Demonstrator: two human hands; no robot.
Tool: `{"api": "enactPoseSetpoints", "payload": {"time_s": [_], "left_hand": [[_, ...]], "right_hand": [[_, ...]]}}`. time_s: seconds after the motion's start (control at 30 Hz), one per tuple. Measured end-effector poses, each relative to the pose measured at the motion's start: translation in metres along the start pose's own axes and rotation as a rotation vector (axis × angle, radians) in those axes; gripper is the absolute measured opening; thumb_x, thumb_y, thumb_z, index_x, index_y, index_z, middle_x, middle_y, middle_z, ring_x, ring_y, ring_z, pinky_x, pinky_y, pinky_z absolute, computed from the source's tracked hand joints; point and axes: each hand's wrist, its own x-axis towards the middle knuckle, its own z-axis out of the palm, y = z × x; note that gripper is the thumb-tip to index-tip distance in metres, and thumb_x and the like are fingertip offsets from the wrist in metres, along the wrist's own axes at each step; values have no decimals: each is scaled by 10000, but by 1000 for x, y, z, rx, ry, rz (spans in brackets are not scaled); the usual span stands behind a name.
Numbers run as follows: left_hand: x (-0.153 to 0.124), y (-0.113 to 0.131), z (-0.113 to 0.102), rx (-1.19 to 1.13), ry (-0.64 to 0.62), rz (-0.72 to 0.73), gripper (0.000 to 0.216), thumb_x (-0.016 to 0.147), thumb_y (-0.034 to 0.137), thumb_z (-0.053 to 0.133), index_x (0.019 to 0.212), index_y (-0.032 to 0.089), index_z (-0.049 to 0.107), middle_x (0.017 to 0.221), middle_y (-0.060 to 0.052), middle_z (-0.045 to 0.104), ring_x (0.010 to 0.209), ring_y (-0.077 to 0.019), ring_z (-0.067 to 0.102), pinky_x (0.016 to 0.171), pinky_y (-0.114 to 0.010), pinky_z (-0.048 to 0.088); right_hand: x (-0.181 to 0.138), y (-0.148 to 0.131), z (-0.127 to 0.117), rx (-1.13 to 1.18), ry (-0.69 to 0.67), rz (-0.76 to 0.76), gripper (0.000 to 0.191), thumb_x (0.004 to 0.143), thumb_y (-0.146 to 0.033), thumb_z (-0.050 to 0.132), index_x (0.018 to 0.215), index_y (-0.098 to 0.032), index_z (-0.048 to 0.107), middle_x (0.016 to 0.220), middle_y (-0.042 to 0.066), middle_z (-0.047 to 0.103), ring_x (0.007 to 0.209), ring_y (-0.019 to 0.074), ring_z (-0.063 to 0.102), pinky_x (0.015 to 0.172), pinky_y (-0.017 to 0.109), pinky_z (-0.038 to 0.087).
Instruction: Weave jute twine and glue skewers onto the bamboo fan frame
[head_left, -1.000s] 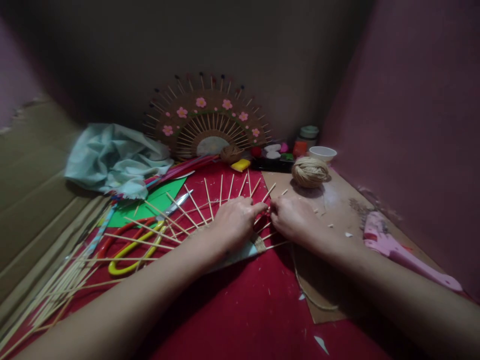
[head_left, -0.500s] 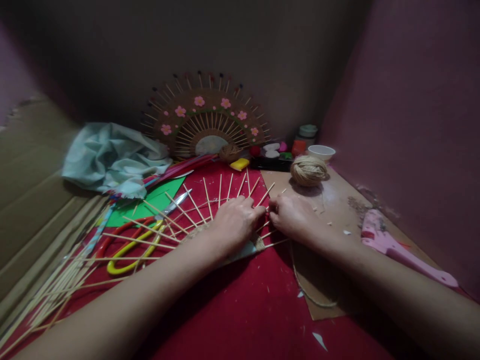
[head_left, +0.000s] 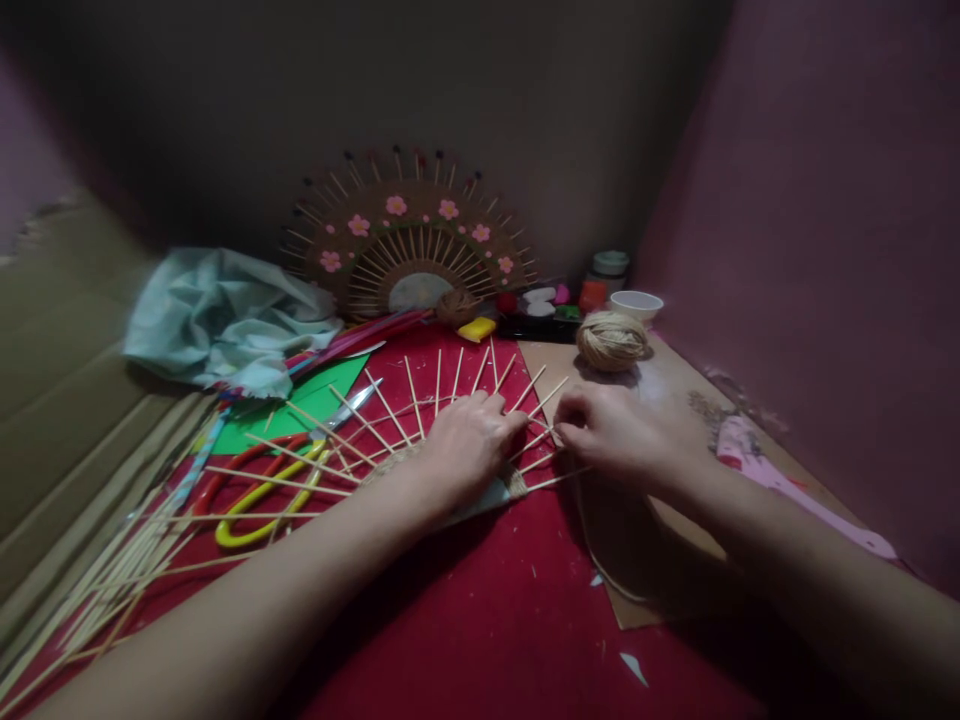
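A half-round fan of thin wooden sticks (head_left: 390,408) lies on the red surface, its base wound with twine. My left hand (head_left: 472,440) rests over the fan's right half, its fingers closed at the sticks. What those fingertips hold, if anything, is hidden. My right hand (head_left: 604,430) is closed in a pinch on the jute twine (head_left: 540,422), just beyond the right-hand sticks. A loose length of that twine curves down below my right wrist onto the brown board (head_left: 630,612).
Scissors (head_left: 315,455) with red and yellow handles lie left on green paper (head_left: 255,425). Behind are a twine ball (head_left: 611,340), a white bowl (head_left: 637,304) and a finished flowered fan (head_left: 420,215). A pink glue gun (head_left: 795,495) lies right, loose sticks (head_left: 112,575) left.
My right hand has moved to the right, away from my left hand, drawing the twine out between them. My left hand stays nearly in place.
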Motion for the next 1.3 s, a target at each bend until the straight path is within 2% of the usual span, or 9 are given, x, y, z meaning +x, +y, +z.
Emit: {"api": "enactPoseSetpoints", "payload": {"time_s": [0.13,0.27,0.47,0.6,0.73,0.9,1.07,1.2,1.3], "left_hand": [[-1,-1,2,-13,13,5,250,879,287,423,1011,237,629,740,-53,558,705,-180,492,568,-297,326],[-2,-1,2,-10,39,-8,246,884,293,403,899,198,629,729,-55,544,676,-167,481,559,-287,332],[-2,-1,2,-21,93,-53,197,872,198,402,881,161,596,775,-60,546,696,-160,487,584,-280,365],[-1,-1,3,-57,73,-37,230,887,238,391,929,187,611,785,-56,521,688,-148,475,577,-266,355],[0,0,6,-73,54,-4,255,901,265,379,998,220,610,767,-44,495,667,-137,441,580,-260,336],[0,2,7,-44,46,8,287,913,306,357,896,199,622,750,-47,488,681,-145,430,582,-270,321],[1,3,5,-39,34,-7,311,919,332,333,899,207,617,761,-49,485,685,-147,427,581,-274,316],[2,3,5,-76,23,-9,324,926,316,311,899,193,609,768,-46,476,686,-140,435,588,-267,326],[2,4,5,-105,21,-29,328,923,322,315,832,180,596,782,-46,468,668,-129,430,591,-262,336]], "right_hand": [[-10,10,-7,76,94,58,139,732,-132,504,688,-156,635,678,33,634,620,124,527,565,243,339],[-21,17,6,99,50,40,177,785,-213,477,673,-170,607,671,36,617,624,134,531,554,250,338],[-50,1,16,-126,74,11,213,811,-303,454,682,-189,580,741,40,601,607,143,505,528,277,273],[-64,-2,24,-205,128,-34,203,785,-344,491,669,-189,552,683,38,565,588,151,476,522,281,247],[-70,4,36,-208,154,-61,149,776,-266,479,657,-188,523,673,36,544,589,148,455,531,281,259],[-68,6,40,-139,122,-47,63,751,-215,468,708,-188,504,686,39,540,587,150,442,534,281,279],[-63,6,38,-128,105,-24,89,767,-243,452,735,-175,501,706,59,543,589,159,448,531,290,287],[-62,7,40,-146,63,27,96,765,-212,434,729,-181,517,657,54,551,537,153,441,488,287,231],[-61,8,39,-188,84,41,118,750,-159,425,683,-184,519,596,47,540,477,130,395,458,284,176]]}}
